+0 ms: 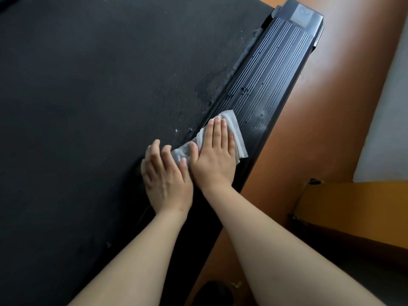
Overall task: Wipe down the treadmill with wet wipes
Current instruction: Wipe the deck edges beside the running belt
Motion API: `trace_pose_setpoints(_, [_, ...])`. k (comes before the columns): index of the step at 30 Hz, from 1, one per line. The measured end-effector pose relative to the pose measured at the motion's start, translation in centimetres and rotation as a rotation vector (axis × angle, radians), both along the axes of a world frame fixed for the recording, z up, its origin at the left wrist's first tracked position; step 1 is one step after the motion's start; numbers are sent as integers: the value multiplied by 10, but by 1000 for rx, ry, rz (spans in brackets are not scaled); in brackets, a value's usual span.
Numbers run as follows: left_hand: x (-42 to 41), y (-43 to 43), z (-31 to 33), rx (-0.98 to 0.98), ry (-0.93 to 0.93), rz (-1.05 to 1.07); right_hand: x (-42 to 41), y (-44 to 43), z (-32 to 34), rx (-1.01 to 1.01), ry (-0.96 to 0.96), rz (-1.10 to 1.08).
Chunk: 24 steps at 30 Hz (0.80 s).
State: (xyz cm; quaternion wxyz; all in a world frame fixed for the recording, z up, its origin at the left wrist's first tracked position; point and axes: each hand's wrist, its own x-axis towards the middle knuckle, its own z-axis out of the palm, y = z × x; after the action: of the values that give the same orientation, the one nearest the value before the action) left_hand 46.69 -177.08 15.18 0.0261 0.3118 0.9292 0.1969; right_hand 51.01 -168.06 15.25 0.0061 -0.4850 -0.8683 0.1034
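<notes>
The treadmill fills the left of the view: a black textured belt (99, 89) and a ribbed dark side rail (271, 85) running up to the right. A white wet wipe (237, 134) lies spread across the rail's lower part and the belt edge. My right hand (215, 155) presses flat on the wipe with fingers together. My left hand (164, 175) rests just left of it on the belt edge, its fingertips on the wipe's left end.
Small white specks and water drops dot the belt edge and rail. An orange-brown floor (331, 107) runs along the rail's right side. A yellow-orange box or furniture piece (353, 213) stands at the right, below a white wall (388, 129).
</notes>
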Motion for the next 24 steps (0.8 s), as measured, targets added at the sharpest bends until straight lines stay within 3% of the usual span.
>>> trace_pose_setpoints(14, [-2, 4, -1, -183, 15, -68, -22, 84, -1, -50, -27, 31])
trace_pose_setpoints(24, [-3, 6, -2, -212, -4, -86, -21, 85, 0, -59, -25, -16])
